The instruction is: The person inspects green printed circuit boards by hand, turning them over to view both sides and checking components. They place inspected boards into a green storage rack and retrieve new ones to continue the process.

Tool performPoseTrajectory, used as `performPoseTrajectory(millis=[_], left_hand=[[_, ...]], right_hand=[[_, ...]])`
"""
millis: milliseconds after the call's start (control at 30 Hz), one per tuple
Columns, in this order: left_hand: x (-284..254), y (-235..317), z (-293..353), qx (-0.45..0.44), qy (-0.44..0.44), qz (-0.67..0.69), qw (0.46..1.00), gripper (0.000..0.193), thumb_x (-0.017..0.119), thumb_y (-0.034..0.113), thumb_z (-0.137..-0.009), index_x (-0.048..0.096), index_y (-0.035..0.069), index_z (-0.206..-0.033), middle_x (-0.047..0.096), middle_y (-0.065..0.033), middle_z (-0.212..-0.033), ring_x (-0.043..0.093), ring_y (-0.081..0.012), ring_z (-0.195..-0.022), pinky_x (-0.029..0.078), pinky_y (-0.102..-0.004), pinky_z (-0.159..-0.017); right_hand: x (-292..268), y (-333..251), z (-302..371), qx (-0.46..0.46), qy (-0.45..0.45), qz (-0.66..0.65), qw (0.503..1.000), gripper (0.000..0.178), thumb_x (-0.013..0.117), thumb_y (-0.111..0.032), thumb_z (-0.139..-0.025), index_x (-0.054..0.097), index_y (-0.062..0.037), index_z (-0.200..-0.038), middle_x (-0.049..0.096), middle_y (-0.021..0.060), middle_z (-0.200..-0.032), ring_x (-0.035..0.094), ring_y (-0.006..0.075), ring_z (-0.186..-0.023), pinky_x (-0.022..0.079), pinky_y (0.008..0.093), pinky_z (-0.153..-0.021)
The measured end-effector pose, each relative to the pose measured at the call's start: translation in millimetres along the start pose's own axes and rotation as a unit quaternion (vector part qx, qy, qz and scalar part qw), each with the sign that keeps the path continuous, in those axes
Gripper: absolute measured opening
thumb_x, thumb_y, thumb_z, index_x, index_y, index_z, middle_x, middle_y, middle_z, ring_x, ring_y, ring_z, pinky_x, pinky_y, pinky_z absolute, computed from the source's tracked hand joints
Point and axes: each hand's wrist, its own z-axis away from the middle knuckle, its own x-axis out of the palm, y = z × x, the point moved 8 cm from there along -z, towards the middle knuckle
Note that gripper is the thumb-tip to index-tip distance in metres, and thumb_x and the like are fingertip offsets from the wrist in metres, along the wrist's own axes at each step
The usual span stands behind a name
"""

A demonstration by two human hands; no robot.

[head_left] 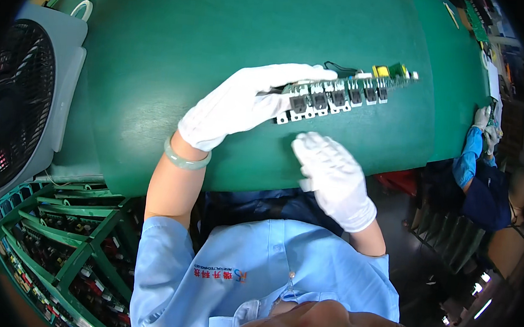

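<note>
Green table mat (pixel 179 42); fan (pixel 17 104) at left, green rack (pixel 56 234) below. Left hand (pixel 248 102), gloved, holds circuit board (pixel 340 93) by its near end over the mat. Right hand (pixel 334 177) open, empty, just below the board. Co-worker (pixel 479 179) cut off at right edge.

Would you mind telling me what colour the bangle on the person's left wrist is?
The bangle is pale jade green, seen best in the head view, just below the white-gloved left hand.
</note>
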Motion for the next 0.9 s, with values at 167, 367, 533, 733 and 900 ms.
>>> performPoseTrajectory(millis=[167,367,533,733,900], left_hand=[[3.2,8.5,0.9,0.046,-0.045,-0.083,0.995,0.047,0.058,0.027,-0.090,0.059,-0.004,-0.125,0.061,-0.0165,-0.127,0.051,-0.0320,-0.127,0.037,-0.0423,-0.108],[2.9,10.6,2.9,0.108,-0.064,-0.103,0.987,0.049,0.053,0.034,-0.091,0.061,-0.003,-0.123,0.062,-0.0162,-0.125,0.052,-0.0341,-0.126,0.037,-0.0439,-0.108],[4.6,7.5,0.9,0.102,-0.063,-0.086,0.989,0.053,0.053,0.040,-0.093,0.061,-0.003,-0.122,0.061,-0.0175,-0.126,0.051,-0.0342,-0.127,0.036,-0.0443,-0.108],[1.9,6.6,1.5,0.075,-0.060,-0.073,0.993,0.056,0.053,0.042,-0.093,0.061,-0.004,-0.122,0.059,-0.0195,-0.128,0.050,-0.0343,-0.127,0.037,-0.0433,-0.107],[2.7,3.8,1.8,0.019,-0.045,-0.073,0.996,0.064,0.055,0.050,-0.090,0.061,-0.004,-0.122,0.057,-0.0209,-0.130,0.052,-0.0332,-0.125,0.039,-0.0418,-0.104]], right_hand=[[30.2,-19.3,-16.6,-0.008,-0.066,0.026,0.997,0.061,0.061,-0.020,-0.083,0.045,0.0013,-0.137,0.054,0.0183,-0.134,0.050,0.0311,-0.126,0.034,0.0452,-0.109],[53.3,-19.5,-23.9,0.032,-0.063,0.068,0.995,0.061,0.055,-0.012,-0.080,0.044,0.0028,-0.138,0.053,0.0244,-0.132,0.057,0.0348,-0.117,0.035,0.0499,-0.108],[59.2,-16.1,-23.4,0.011,-0.089,0.072,0.993,0.060,0.053,-0.014,-0.082,0.042,0.0057,-0.138,0.056,0.0266,-0.128,0.054,0.0351,-0.121,0.036,0.0487,-0.107],[30.6,-0.8,-13.9,-0.016,-0.063,0.013,0.998,0.051,0.051,-0.018,-0.086,0.048,0.0062,-0.131,0.055,0.0274,-0.129,0.055,0.0362,-0.121,0.034,0.0507,-0.109],[34.3,11.1,-4.1,-0.010,-0.038,0.093,0.995,0.050,0.054,-0.016,-0.085,0.050,0.0065,-0.129,0.053,0.0305,-0.129,0.057,0.0379,-0.117,0.034,0.0538,-0.109]])
